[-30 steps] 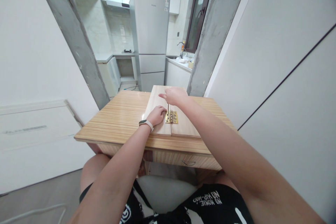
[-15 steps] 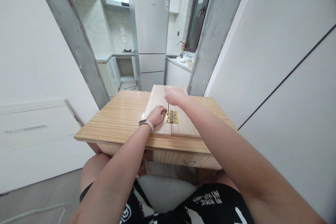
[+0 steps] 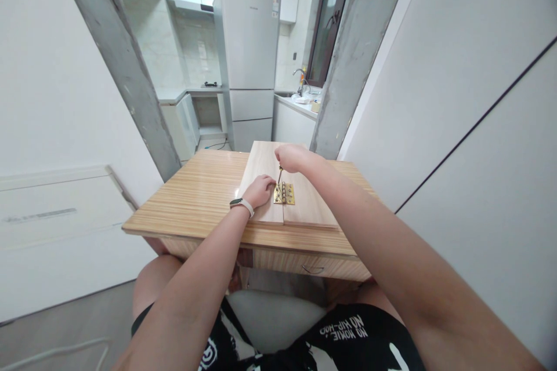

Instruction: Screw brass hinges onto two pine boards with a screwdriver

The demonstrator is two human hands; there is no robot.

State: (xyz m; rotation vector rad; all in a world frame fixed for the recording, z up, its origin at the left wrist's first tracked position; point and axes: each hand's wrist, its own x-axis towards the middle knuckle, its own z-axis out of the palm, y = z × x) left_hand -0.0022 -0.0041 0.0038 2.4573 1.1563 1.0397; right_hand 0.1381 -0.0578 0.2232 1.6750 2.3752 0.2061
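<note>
Two pale wooden boards lie side by side on the striped wooden table, joined by a brass hinge. My right hand is closed around a screwdriver, whose thin shaft points down to the hinge's left leaf. The handle is mostly hidden in the fingers. My left hand, with a banded watch on its wrist, rests on the left board, fingertips at the hinge's upper left edge. Its fingers are bent and close together; whether they pinch anything small is hidden.
The table has a drawer with a metal handle at its front, above my legs. Beyond it stand a grey fridge and a sink counter. Grey pillars and white walls flank both sides.
My right hand has shifted slightly right and turned, and the screwdriver leans more, with more of it showing below the fist. My left hand stays in place.
</note>
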